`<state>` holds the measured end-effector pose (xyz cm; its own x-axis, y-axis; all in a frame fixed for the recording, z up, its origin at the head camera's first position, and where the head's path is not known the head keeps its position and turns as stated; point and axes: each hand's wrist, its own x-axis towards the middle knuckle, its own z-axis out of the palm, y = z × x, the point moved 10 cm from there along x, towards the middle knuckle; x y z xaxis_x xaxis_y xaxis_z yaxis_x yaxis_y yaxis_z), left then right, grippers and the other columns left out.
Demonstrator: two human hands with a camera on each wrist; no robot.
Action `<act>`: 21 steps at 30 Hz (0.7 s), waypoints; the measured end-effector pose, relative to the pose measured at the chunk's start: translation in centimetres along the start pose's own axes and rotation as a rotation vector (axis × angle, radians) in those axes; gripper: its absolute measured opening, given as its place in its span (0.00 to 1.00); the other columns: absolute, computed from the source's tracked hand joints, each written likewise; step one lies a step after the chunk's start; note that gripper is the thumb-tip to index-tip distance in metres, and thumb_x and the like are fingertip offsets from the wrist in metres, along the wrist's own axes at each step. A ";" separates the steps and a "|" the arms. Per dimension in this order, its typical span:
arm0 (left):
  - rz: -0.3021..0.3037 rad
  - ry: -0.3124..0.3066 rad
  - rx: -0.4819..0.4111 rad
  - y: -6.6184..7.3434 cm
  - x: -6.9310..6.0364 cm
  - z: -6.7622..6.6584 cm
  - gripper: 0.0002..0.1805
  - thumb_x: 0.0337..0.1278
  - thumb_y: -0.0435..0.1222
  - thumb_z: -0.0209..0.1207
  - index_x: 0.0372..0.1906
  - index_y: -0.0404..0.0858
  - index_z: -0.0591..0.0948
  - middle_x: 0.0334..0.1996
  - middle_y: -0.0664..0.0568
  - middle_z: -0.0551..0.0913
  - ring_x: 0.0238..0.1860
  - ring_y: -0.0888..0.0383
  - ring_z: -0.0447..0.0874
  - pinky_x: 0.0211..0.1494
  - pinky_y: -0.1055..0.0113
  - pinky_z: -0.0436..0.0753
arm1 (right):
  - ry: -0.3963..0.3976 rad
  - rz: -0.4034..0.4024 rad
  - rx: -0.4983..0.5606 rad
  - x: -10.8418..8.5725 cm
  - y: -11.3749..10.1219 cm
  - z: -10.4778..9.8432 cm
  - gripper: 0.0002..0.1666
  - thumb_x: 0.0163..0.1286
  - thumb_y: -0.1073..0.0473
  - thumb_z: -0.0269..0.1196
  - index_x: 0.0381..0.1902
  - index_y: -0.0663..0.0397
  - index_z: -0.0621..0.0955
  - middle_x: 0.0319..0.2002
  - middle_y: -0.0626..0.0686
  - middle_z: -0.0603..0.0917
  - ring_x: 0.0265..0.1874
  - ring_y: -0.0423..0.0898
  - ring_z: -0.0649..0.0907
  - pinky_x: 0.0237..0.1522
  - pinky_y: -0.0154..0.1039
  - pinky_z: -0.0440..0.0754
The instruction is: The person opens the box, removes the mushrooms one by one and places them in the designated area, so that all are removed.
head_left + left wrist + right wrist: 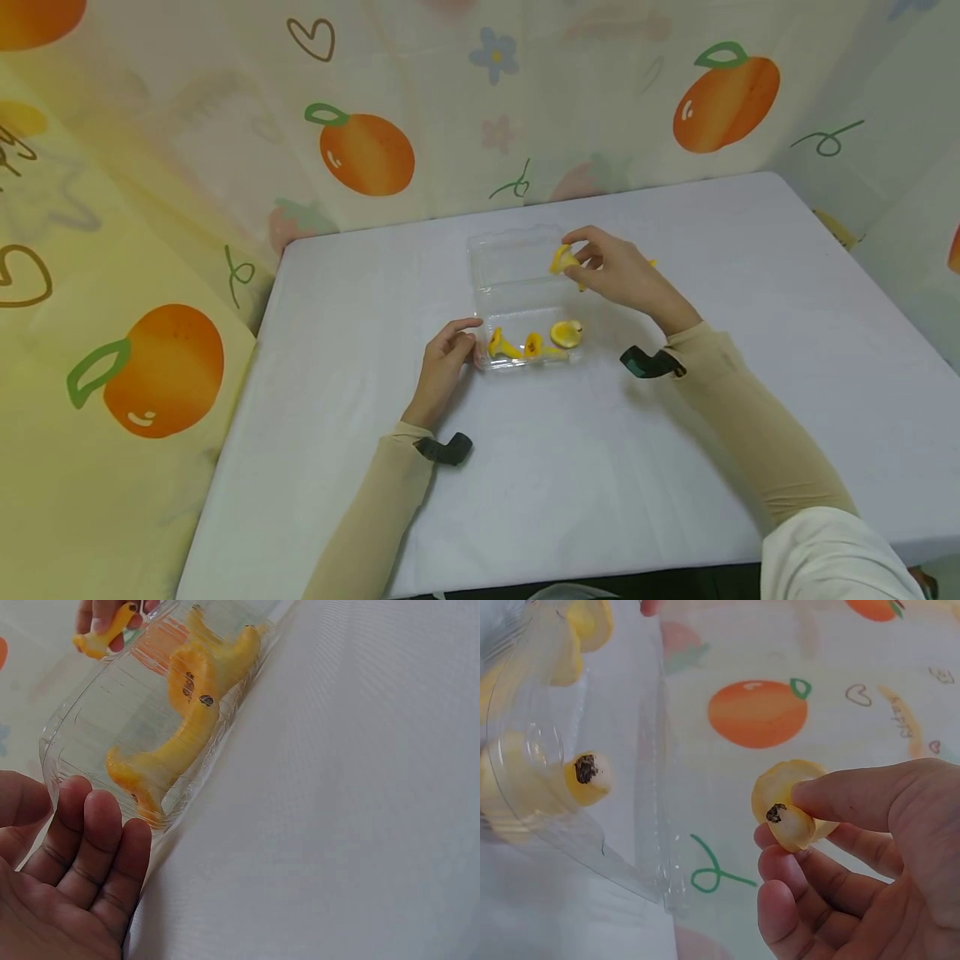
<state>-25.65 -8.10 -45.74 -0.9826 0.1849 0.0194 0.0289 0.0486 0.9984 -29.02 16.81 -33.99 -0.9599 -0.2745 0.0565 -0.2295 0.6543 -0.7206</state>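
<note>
Right grip (618, 271) pinching yellow trumpet-shaped mushroom (780, 778), likely gently against bruising; left grip (442, 367) touching clear plastic clamshell (521, 320) beside it, apparently steadying; cannot tell whether pinching

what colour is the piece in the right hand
The piece is yellow, with a blackish patch; clearest in the right wrist view.

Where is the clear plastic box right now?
In the head view, the clear plastic box lies open on the white table, the person's left hand touching its left end, yellow pieces inside.
</note>
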 end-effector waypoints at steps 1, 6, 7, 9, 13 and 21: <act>-0.001 -0.001 0.002 0.0 0.0 0.0 0.17 0.72 0.28 0.49 0.60 0.34 0.79 0.26 0.55 0.78 0.29 0.62 0.78 0.42 0.73 0.81 | 0.001 0.006 0.001 0.0 0.1 -0.1 0.27 0.73 0.59 0.63 0.67 0.53 0.71 0.52 0.62 0.86 0.40 0.53 0.86 0.43 0.45 0.80; -0.010 -0.003 0.016 0.0 -0.1 0.1 0.17 0.72 0.29 0.49 0.60 0.35 0.79 0.26 0.55 0.78 0.30 0.62 0.77 0.42 0.73 0.81 | 0.008 0.037 -0.002 -0.2 0.6 -0.6 0.27 0.74 0.58 0.62 0.68 0.53 0.70 0.53 0.62 0.85 0.41 0.53 0.86 0.43 0.44 0.80; -0.011 -0.001 0.015 0.0 -0.1 0.1 0.17 0.72 0.29 0.49 0.60 0.35 0.79 0.26 0.55 0.78 0.30 0.62 0.77 0.42 0.73 0.81 | 0.010 0.042 -0.001 -0.2 0.7 -0.7 0.27 0.74 0.57 0.62 0.68 0.52 0.70 0.54 0.62 0.85 0.42 0.53 0.86 0.42 0.43 0.80; -0.012 0.001 0.014 0.0 -0.1 0.0 0.17 0.72 0.29 0.49 0.60 0.35 0.79 0.26 0.55 0.78 0.30 0.61 0.77 0.42 0.73 0.81 | 0.018 0.050 0.005 -0.3 0.8 -1.0 0.27 0.74 0.57 0.62 0.68 0.51 0.71 0.54 0.62 0.85 0.43 0.54 0.85 0.38 0.42 0.79; -0.015 0.005 0.018 0.1 -0.1 -0.1 0.17 0.72 0.29 0.49 0.60 0.35 0.80 0.26 0.54 0.77 0.30 0.62 0.77 0.42 0.73 0.81 | 0.034 0.051 0.023 -0.5 1.0 -1.5 0.27 0.74 0.57 0.62 0.68 0.51 0.71 0.55 0.63 0.84 0.45 0.55 0.84 0.35 0.39 0.78; -0.014 0.001 0.038 0.0 -0.1 0.1 0.17 0.73 0.30 0.49 0.61 0.36 0.79 0.27 0.54 0.78 0.31 0.61 0.77 0.43 0.73 0.81 | 0.050 0.069 0.014 -0.9 1.6 -2.3 0.28 0.74 0.55 0.61 0.69 0.50 0.69 0.57 0.62 0.83 0.53 0.57 0.81 0.50 0.51 0.79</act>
<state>-25.56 -8.06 -45.76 -0.9831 0.1830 0.0059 0.0224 0.0879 0.9959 -28.89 19.72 -33.60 -0.9803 -0.1931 0.0406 -0.1605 0.6602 -0.7338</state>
